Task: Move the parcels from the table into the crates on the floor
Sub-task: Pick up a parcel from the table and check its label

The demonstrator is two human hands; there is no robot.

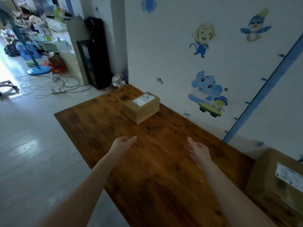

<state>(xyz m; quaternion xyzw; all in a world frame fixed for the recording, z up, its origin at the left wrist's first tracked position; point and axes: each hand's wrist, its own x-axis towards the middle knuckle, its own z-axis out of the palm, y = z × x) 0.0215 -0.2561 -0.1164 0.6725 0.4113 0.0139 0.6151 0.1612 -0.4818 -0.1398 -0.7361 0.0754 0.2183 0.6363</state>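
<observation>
A small parcel (142, 106) lies near the table's (101, 125) far edge by the wall, well beyond both hands. A larger parcel (277, 182) sits at the table's right edge. The left hand (123, 144) and right hand (197, 149) reach forward over the table, palms facing, fingers relaxed and holding nothing.

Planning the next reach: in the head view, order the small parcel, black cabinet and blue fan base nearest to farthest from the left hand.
1. small parcel, on the table ahead of the left hand.
2. black cabinet, past the table's far end.
3. blue fan base, far left on the floor.
</observation>
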